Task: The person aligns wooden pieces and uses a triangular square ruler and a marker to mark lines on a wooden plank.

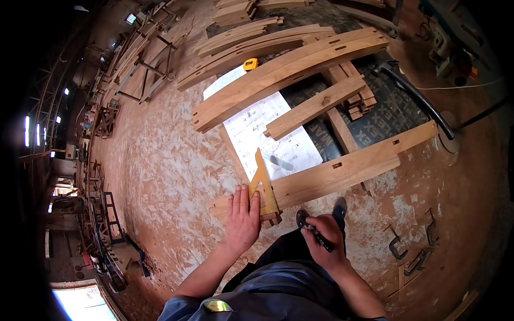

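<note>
Yellow set square (270, 198) rests on the near timber (321, 180), at the surface's (376, 127) 7 o'clock, probably light, stiff and best gripped by its thick edge, the person's left hand (243, 222) flat against it, right hand (333, 232) closed around a black tool (324, 242).

You're in a woodworking workshop: shaped timbers (289, 75) with cut mortises lie across the surface (375, 128) before you, beside a marked-up paper sheet (300, 147) and a yellow tape measure (250, 65). Pale dust coats the floor (155, 160), clamps (397, 246) lie at right, and more lumber (142, 45) is stacked at the far left.
</note>
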The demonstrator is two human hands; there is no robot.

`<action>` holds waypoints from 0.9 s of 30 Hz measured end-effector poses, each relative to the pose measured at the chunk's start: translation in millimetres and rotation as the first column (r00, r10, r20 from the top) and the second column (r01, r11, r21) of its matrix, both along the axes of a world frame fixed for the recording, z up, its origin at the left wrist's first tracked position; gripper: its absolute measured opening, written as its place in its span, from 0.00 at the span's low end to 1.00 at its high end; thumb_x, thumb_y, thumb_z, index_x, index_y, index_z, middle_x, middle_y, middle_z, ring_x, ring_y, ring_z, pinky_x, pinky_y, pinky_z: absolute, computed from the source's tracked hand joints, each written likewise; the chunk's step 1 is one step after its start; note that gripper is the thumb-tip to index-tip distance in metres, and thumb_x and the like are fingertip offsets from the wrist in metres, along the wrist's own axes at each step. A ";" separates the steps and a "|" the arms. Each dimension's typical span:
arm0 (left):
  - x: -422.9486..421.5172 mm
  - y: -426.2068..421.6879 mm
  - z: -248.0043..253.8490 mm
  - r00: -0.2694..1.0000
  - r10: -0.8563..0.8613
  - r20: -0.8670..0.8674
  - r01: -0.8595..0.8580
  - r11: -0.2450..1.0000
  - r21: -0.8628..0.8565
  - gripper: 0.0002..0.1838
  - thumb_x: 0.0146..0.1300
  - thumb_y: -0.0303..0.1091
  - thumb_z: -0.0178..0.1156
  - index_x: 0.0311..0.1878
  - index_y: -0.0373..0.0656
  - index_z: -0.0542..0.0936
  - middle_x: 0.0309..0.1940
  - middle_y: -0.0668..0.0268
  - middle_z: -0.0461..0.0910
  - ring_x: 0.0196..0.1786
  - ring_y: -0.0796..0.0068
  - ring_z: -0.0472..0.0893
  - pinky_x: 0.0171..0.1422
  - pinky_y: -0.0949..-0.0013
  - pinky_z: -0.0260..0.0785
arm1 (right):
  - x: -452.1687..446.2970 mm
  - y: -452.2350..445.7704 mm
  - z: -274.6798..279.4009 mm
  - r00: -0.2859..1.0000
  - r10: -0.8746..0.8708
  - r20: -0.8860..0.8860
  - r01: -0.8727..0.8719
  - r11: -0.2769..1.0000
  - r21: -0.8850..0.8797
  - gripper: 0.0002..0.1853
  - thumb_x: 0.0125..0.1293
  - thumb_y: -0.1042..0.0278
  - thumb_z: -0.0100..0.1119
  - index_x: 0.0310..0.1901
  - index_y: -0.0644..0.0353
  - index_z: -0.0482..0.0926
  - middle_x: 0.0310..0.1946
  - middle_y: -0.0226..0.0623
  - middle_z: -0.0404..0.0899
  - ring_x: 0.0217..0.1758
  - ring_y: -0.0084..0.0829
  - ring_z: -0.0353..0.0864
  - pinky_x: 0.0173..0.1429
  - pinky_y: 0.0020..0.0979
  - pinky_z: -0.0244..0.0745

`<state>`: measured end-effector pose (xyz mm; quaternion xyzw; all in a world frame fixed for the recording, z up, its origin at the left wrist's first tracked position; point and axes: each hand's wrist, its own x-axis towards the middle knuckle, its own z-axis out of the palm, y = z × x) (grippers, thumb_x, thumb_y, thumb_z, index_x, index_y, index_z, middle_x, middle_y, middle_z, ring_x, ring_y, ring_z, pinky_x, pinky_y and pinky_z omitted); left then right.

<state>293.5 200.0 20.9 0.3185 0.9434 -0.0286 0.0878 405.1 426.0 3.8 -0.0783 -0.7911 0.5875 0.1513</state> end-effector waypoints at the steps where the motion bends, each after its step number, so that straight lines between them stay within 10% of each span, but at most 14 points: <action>1: -0.2 0.2 0.3 1.000 -0.002 0.001 0.002 1.000 -0.005 0.38 0.67 0.35 0.64 0.78 0.31 0.64 0.78 0.31 0.58 0.82 0.31 0.57 0.85 0.34 0.48 | -0.3 -0.2 0.1 1.000 0.002 0.004 -0.002 1.000 -0.006 0.15 0.60 0.76 0.74 0.48 0.64 0.83 0.39 0.47 0.84 0.43 0.52 0.83 0.47 0.45 0.79; 27: 0.4 -0.7 -6.9 0.999 -0.022 -0.035 0.023 1.000 0.017 0.41 0.64 0.35 0.68 0.76 0.29 0.64 0.78 0.29 0.56 0.82 0.26 0.56 0.83 0.32 0.49 | -14.5 -9.4 2.7 0.999 -0.002 -0.048 0.001 1.000 -0.031 0.15 0.59 0.78 0.73 0.48 0.63 0.82 0.38 0.46 0.84 0.43 0.51 0.83 0.48 0.44 0.79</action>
